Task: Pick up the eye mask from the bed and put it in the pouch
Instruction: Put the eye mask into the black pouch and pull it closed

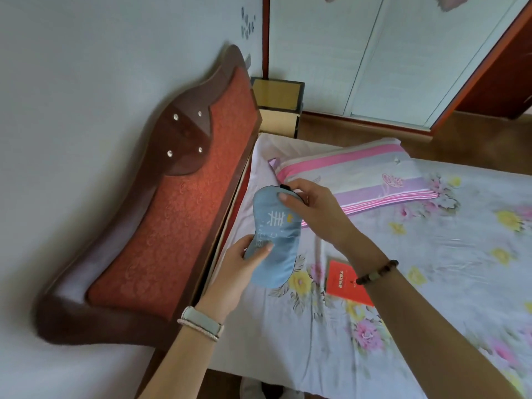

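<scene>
Nearest to me, the left hand [241,262] pinches the lower end of the blue eye mask [275,240], thumb on top and fingers curled underneath. The right hand [312,208] closes on the upper end, by the black strap fitting, thumb pressed on the fabric. So the eye mask is off the bed [431,283] and hangs between both hands, above the sheet near the headboard-side edge.

Picking it up looks finished; stowing it is not. Just beside the right wrist, a flat red pouch [342,286] lies on the flowered sheet (I take it for the pouch, though it could pass for a packet), and I cannot tell whether its mouth is open. What is left, as I judge it, is folding the eye mask small and sliding it in.

Further along, a pink-and-lilac striped pillow [359,180] rests at the bed's head end. The carved headboard [172,203] with red padding runs along the left edge against a pale wall. Beyond the far corner stands a nightstand [277,96], then white wardrobe doors [374,53].
</scene>
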{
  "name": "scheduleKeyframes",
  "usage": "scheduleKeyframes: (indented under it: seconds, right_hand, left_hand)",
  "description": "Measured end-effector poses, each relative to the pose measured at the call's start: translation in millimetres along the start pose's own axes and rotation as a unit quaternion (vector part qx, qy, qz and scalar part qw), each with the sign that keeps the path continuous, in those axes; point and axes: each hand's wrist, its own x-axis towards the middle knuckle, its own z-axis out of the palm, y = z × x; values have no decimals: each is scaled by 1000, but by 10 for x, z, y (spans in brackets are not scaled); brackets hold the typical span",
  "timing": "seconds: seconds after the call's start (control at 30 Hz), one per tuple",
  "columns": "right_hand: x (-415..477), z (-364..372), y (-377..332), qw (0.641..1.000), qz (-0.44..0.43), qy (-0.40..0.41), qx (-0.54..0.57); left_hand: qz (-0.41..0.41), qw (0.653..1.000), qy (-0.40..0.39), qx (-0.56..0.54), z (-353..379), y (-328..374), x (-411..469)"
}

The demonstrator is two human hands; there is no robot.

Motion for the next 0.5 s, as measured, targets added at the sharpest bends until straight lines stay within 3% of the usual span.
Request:
scheduleKeyframes:
  seconds: [0.23, 0.4, 0.5]
  right_hand:
    - [-546, 11, 267, 994, -80, 0, -80]
    - [-790, 72, 422, 996, -76, -30, -44]
    - [-851, 87, 503, 993, -91, -33, -67]
  left_hand:
    - [-81, 991, 35, -103, 135, 41, -70]
    - [-103, 983, 43, -147, 240, 109, -110]
    - [-138, 956, 46, -253, 284, 152, -101]
